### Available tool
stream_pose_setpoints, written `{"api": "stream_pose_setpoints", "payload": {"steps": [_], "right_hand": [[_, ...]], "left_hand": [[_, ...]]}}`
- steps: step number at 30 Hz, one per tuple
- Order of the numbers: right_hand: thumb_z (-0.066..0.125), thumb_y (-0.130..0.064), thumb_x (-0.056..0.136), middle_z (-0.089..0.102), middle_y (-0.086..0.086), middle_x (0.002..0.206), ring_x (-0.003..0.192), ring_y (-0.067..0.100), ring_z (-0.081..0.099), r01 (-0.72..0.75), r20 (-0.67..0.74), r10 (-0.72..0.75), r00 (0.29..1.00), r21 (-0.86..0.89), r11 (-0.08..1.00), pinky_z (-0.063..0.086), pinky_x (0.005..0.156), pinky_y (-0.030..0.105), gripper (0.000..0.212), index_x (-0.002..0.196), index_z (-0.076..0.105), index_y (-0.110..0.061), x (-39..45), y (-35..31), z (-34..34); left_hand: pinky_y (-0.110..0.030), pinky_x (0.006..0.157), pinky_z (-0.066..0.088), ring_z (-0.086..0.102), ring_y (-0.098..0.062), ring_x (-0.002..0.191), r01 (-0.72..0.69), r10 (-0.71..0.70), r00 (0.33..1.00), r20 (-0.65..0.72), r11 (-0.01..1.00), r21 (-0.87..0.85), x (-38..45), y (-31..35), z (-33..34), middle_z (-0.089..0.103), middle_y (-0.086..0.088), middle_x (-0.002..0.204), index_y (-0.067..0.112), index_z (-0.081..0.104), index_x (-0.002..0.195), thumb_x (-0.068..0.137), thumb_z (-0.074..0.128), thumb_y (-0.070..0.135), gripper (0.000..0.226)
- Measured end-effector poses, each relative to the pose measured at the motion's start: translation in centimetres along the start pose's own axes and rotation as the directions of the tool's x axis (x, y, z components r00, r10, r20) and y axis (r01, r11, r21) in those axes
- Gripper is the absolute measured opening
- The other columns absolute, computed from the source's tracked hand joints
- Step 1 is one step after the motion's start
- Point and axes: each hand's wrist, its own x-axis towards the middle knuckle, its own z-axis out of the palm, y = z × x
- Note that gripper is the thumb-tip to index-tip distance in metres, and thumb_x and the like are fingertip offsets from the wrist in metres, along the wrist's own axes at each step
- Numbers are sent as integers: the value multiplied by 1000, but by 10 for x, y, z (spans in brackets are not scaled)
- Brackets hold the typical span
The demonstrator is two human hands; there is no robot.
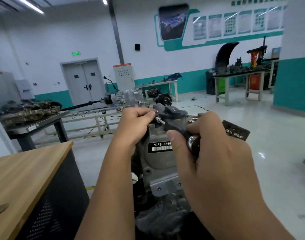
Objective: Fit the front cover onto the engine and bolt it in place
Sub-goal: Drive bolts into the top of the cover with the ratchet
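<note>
- Two hands of mine meet over the top of a grey metal engine (158, 163) that stands straight ahead of me, close to my chest, in the head view.
- My left hand (136, 125) is curled, its thumb and fingertips pinching a small bolt (157, 119) at the engine's upper edge.
- My right hand (212, 153) is wrapped round the black handle of a ratchet wrench (184, 132); its shiny rounded head shows between my thumb and fingers, and its thin metal shaft runs up and left to the bolt.
- The front cover (157, 158) sits against the engine face toward me, carrying a black label (160, 147) that reads "CFB 6666" above a barcode.
- A black oil filler cap (172, 110) sits on top of the engine, just behind my fingers.
- At lower left, a wooden bench (27, 170) with a dark perforated side panel stands beside the engine.
- Farther back on the left, a dark bench (35, 123) carries grimy engine parts; a gearbox with a long shaft (124, 97) rests on a metal frame.
- Grey double doors (84, 84) stand in the white-and-teal far wall, and posters hang upper right.
</note>
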Motion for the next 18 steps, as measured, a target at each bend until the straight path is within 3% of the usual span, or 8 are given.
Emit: {"api": "stream_pose_setpoints", "payload": {"steps": [4,6,9,13,15,18], "right_hand": [[66,-36,88,55,-4,70,54,21,53,6,59,-5,998,-31,1000,48,43,42,25,89,50,-16,-8,-1,8],[68,-31,87,53,0,71,53,21,48,14,24,-12,1000,-85,996,43,42,37,24,83,52,-13,-9,2,10],[62,-43,92,48,-2,55,45,18,43,-76,-45,69,997,-153,985,34,40,29,38,69,50,-15,-7,-2,10],[52,-59,90,52,-6,57,53,14,51,-239,-30,237,971,-144,960,42,46,33,41,71,51,-23,-4,-7,15],[64,-46,89,54,-10,66,60,11,52,-218,0,219,976,-91,972,43,51,31,28,80,48,-26,-5,-10,16],[74,-28,86,56,-7,70,63,19,54,-192,30,198,980,-132,972,48,54,41,26,86,49,-24,-6,-10,16]], "left_hand": [[-46,96,57,72,-2,90,-28,25,999,-33,997,-69,-2,-6,7,78,17,86,39,81,85,89,68,28,17],[-44,97,55,68,9,85,-35,28,997,-66,994,-103,-3,-10,10,75,25,83,37,81,88,88,68,31,15],[-43,96,55,69,-3,95,-27,12,991,-132,993,-113,-4,-14,13,75,25,87,36,81,95,81,64,42,23],[-43,89,59,71,-6,89,-33,14,988,-154,992,-124,-5,-17,17,77,20,89,36,80,97,79,63,42,25],[-44,85,61,72,-9,88,-39,19,989,-144,990,-136,-4,-20,17,77,19,89,38,80,95,74,62,39,27],[-45,79,63,74,-9,78,-3,-14,995,-103,988,-155,-2,-18,17,77,17,84,41,80,91,68,60,35,31]]}}
